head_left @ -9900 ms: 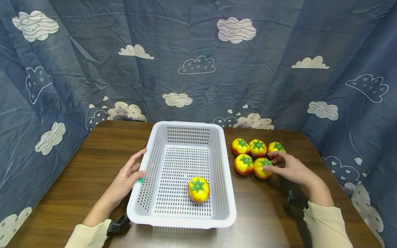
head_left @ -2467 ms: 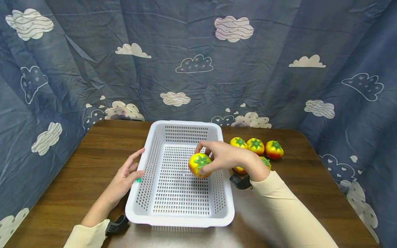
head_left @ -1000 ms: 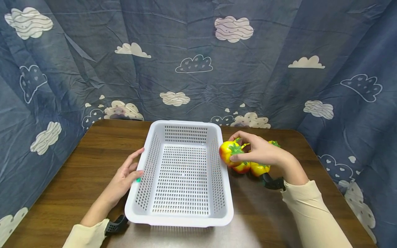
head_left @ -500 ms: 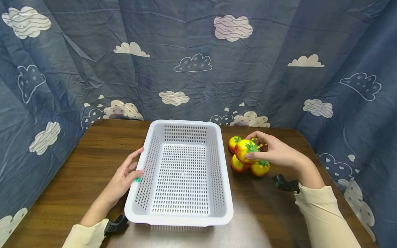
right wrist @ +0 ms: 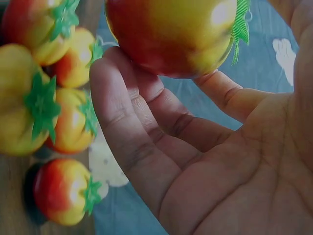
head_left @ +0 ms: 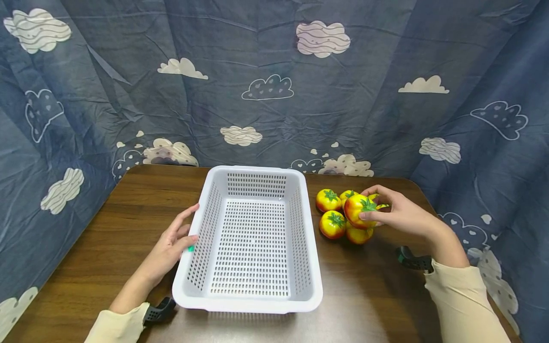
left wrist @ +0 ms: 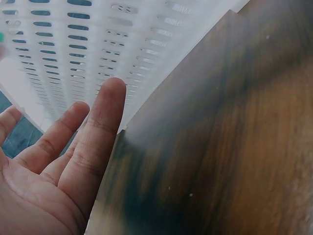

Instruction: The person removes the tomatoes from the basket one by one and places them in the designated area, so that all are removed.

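Observation:
Above a cluster of other toy tomatoes (head_left: 332,226), my right hand (head_left: 403,214) holds one yellow-and-red toy tomato (head_left: 357,209) with a green star-shaped leaf top. In the right wrist view, the held tomato (right wrist: 171,39) sits between the thumb and fingertips (right wrist: 110,78). My left hand (head_left: 169,245) rests at the left side of a white perforated plastic basket (head_left: 312,257), its fingertips at the rim. The left wrist view has its fingers (left wrist: 93,147) extended beside the slotted basket wall (left wrist: 78,49). Nothing lies inside the basket.
The basket stands on a dark wooden table (head_left: 128,214), left of the tomatoes. A dark blue curtain (head_left: 274,124) with cloud prints hangs behind the table and along both sides. Black straps (head_left: 411,259) circle both wrists.
A tomato lay in the basket earlier; my right hand lifted it out and carried it right, over the rim, to above the other tomatoes. My left hand stays at the basket.

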{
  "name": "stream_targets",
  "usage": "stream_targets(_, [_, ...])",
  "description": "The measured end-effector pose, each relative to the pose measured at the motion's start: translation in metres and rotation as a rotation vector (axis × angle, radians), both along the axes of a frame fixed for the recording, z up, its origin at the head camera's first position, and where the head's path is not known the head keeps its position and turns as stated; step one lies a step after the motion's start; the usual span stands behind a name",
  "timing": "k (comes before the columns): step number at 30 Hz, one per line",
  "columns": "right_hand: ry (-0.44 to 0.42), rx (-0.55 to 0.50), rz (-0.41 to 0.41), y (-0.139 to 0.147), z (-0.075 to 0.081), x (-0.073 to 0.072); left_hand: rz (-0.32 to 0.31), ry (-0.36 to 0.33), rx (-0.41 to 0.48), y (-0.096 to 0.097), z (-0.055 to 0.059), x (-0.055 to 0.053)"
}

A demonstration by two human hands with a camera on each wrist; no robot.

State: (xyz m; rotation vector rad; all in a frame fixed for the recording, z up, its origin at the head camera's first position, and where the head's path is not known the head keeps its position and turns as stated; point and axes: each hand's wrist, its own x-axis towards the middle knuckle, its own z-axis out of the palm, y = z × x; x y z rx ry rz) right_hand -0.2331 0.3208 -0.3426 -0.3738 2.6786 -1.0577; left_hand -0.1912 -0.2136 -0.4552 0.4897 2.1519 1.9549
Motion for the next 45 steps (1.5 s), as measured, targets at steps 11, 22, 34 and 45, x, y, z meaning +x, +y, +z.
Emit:
stream_targets(11, [0.001,-0.005,-0.065,0.033,-0.012,0.007,-0.006,-0.001,-0.002,0.003,0.001,-0.001])
stream_targets(22, [-0.023,0.011,-0.146,0.063,-0.022,0.012,-0.012,0.003,0.010,0.007,0.001,-0.002])
stream_targets(34, [-0.090,0.092,-0.210,0.096,-0.036,0.015,-0.021,-0.006,0.039,0.012,-0.003,-0.003])
stream_targets(45, [-0.213,-0.015,-0.236,0.091,-0.069,0.011,-0.016,0.011,0.013,0.001,0.003,0.001])
